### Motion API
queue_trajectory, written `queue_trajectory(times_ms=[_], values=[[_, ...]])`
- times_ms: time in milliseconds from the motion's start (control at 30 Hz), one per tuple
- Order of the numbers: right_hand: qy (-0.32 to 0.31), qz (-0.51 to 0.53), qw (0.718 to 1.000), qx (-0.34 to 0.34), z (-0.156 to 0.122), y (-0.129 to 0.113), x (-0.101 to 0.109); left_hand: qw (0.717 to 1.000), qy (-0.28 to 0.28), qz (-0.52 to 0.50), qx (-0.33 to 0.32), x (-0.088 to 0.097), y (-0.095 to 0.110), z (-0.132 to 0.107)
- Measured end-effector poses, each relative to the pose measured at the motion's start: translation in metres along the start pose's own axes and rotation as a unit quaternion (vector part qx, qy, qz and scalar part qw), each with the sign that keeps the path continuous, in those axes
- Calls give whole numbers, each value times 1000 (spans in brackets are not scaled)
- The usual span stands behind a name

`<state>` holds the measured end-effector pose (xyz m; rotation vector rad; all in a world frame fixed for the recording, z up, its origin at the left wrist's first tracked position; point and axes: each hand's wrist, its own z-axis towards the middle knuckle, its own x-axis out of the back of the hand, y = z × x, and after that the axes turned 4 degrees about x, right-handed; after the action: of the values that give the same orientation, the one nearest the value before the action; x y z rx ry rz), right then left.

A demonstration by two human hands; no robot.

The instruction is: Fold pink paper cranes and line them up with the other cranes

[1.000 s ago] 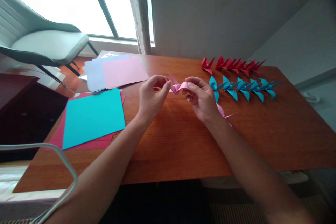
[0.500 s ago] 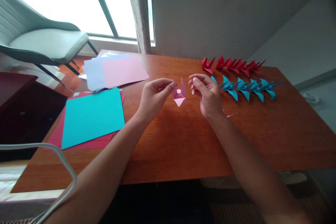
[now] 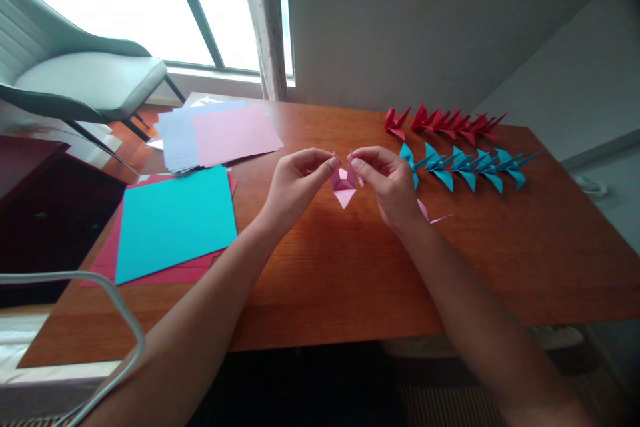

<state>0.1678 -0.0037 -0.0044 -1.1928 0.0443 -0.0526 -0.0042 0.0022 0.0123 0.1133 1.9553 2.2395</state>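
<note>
A small pink folded paper crane (image 3: 344, 185) hangs above the wooden table (image 3: 350, 267), held between both hands. My left hand (image 3: 295, 183) pinches its left tip with thumb and forefinger. My right hand (image 3: 390, 183) pinches its right tip the same way. Behind my right wrist another pink paper crane (image 3: 434, 216) lies on the table, mostly hidden.
A row of blue paper cranes (image 3: 465, 170) and a row of red paper cranes (image 3: 445, 121) lie at the right back. A turquoise sheet on red sheets (image 3: 173, 223) and a stack of pink and lilac sheets (image 3: 220, 135) lie left. A chair (image 3: 85, 80) stands by the window.
One second ago both hands held the pink crane; my right hand then let go while it hung from my left. Now my right hand has come back and pinches it again.
</note>
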Motion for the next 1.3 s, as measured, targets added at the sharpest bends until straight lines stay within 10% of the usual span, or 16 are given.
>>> queue_trajectory(times_ms=[1300], values=[[52, -29, 997, 47, 0, 4, 0, 1000, -3, -26, 12, 1, -4, 1]])
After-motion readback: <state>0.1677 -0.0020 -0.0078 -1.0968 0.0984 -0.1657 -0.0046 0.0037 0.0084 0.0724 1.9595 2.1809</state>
